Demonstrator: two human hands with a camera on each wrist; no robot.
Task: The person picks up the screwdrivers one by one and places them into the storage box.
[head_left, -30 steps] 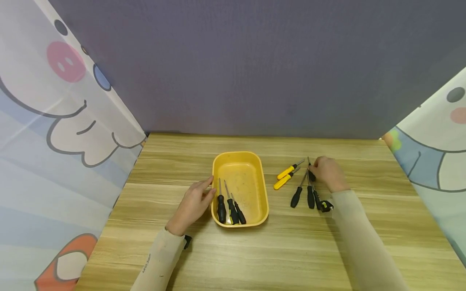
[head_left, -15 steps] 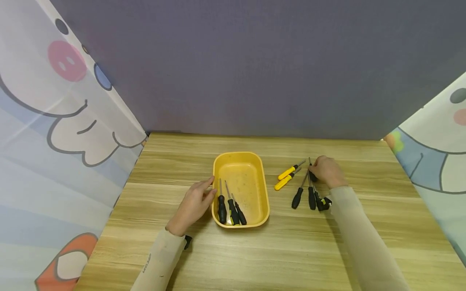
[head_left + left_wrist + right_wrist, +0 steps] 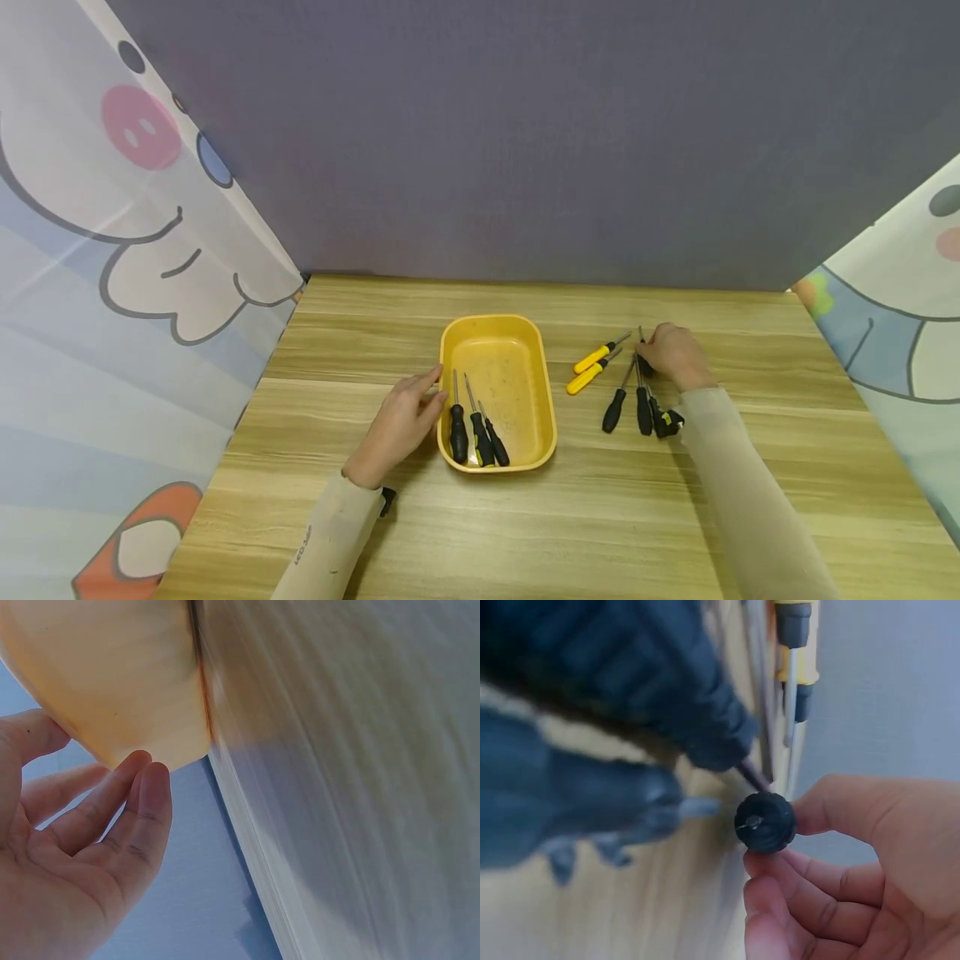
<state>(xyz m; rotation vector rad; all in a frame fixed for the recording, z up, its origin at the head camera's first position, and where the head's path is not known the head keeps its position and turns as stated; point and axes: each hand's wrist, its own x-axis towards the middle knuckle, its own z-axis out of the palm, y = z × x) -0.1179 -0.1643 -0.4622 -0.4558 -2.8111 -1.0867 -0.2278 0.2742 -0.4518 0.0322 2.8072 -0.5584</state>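
My left hand (image 3: 397, 421) rests its fingertips against the left wall of the yellow tray (image 3: 551, 408), fingers loosely bent; in the left wrist view the fingertips (image 3: 154, 780) overlap the tray's outer wall. Inside the tray lie three black-handled screwdrivers (image 3: 458, 433). To the right, my right hand (image 3: 675, 354) pinches a black-handled screwdriver (image 3: 765, 823) between thumb and fingers; its round handle end faces the right wrist camera. From the head view, that screwdriver's handle is mostly hidden by the fingers, its thin shaft pointing toward the back.
Two yellow-handled screwdrivers (image 3: 588, 377) lie between the tray and my right hand. Other black-handled screwdrivers (image 3: 613, 412) lie just in front of that hand, close together on the wooden table (image 3: 375, 317). A grey panel (image 3: 480, 150) stands along the table's back edge.
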